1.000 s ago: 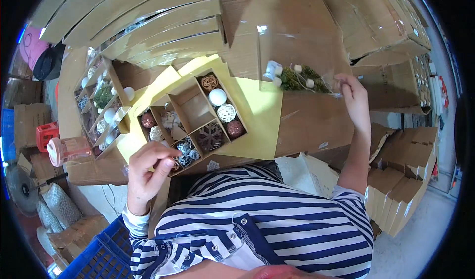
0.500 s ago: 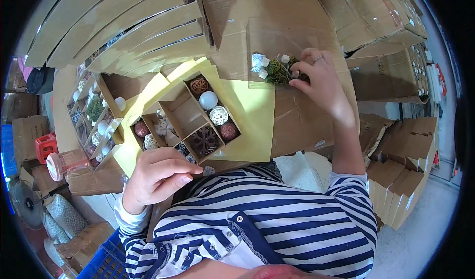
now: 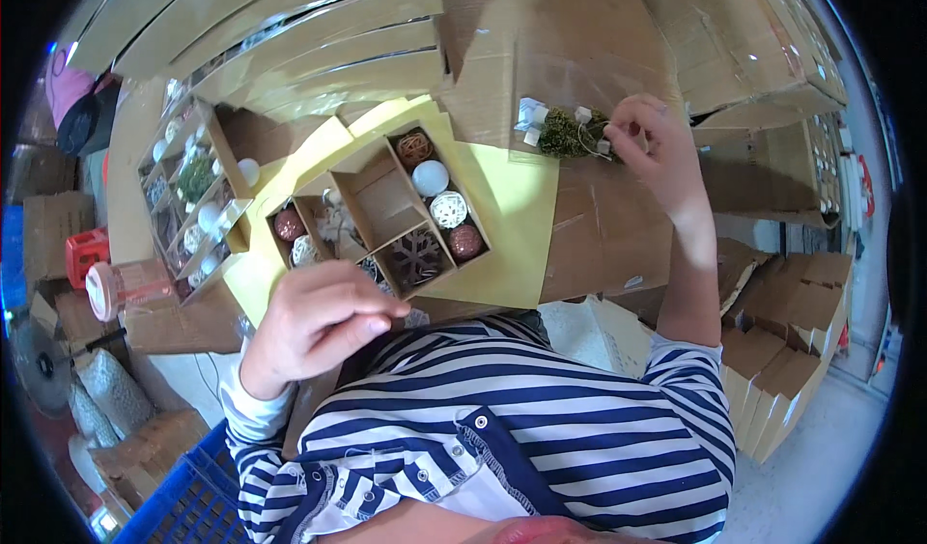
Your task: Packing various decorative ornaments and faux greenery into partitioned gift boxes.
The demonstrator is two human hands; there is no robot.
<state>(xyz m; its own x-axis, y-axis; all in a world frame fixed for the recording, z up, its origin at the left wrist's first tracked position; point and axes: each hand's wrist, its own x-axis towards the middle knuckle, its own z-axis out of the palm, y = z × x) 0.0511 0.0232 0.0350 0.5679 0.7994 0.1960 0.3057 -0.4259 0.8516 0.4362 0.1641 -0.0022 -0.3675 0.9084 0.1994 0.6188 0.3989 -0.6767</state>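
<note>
My right hand (image 3: pixel 655 148) is at the far right of the table, fingertips pinched at the right end of a mossy green ornament (image 3: pixel 565 135). White cubes (image 3: pixel 583 114) and a thin looped cord show on the ornament. It lies partly over a clear plastic sheet (image 3: pixel 555 76). My left hand (image 3: pixel 323 322) hovers at the near edge of a divided cardboard box (image 3: pixel 381 206), fingers curled, nothing visible between thumb and index finger. Inside the box are a brown wicker ball (image 3: pixel 414 146), white balls, glittery reddish balls and a dark snowflake (image 3: pixel 415 257). One large compartment shows its bare bottom.
Yellow sheets (image 3: pixel 512 225) lie under the box. A second filled box (image 3: pixel 198 192) stands on the left, with a pink-lidded jar (image 3: pixel 121 288) beside it. Stacked cardboard trays (image 3: pixel 290 42) rise at the back left; large cartons (image 3: pixel 744 42) stand on the right.
The view has shifted, moving the scene slightly right. My right hand has slid right along the green ornament, uncovering more of it. My left hand stays curled by the box.
</note>
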